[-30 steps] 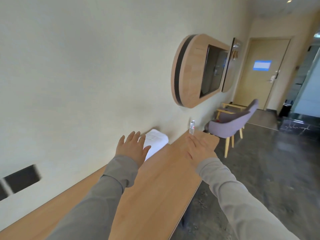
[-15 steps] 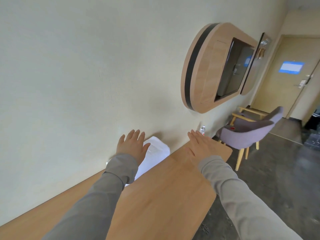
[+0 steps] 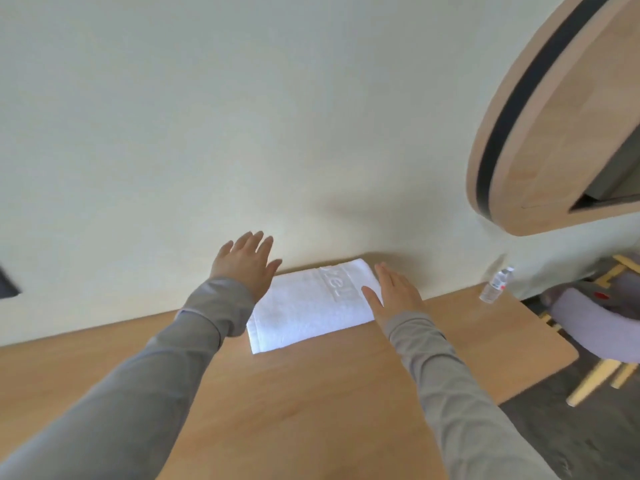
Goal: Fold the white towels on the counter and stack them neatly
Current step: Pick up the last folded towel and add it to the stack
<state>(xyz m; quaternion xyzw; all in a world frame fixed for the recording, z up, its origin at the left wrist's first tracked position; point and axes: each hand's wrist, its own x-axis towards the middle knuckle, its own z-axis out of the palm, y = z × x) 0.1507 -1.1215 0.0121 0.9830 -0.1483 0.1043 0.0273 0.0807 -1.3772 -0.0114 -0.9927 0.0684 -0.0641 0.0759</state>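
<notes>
item 1, left hand (image 3: 244, 268): fingers straight and a little spread, palm down, thumb out to the side. it holds nothing. it hangs over the left far corner of the towel, close to the wall (image 3: 242, 116); whether the palm touches the cloth cannot be told.

item 2, right hand (image 3: 394, 296): fingers straight and close together, palm down, nothing held. it lies over the right end of the towel, thumb across the cloth; contact looks likely but is not plain.

item 3, towel (image 3: 311, 317): white, folded to a flat oblong, one piece as far as can be seen. it lies on the counter (image 3: 311, 410) at its far edge, against the wall, right of the middle. both ends are partly covered by the hands.

item 4, grey sleeves (image 3: 194, 327): cover both arms to the wrists; cut off at the lower edge.

item 5, bottle (image 3: 496, 285): small, clear, upright near the far right corner of the counter, well apart from the towel.

item 6, oval wooden unit (image 3: 561, 126) with a dark band, fixed to the wall, cut off at the right edge.

item 7, chair (image 3: 599, 327): grey-lilac seat, pale wooden legs, beyond the counter's right end, partly cut off.

item 8, dark plate (image 3: 7, 284) on the wall at the left edge, mostly out of view.

writing: raised letters on a woven band across the towel, partly under the right hand, not legible. the bottle's label is white with red marks, too small to read.
</notes>
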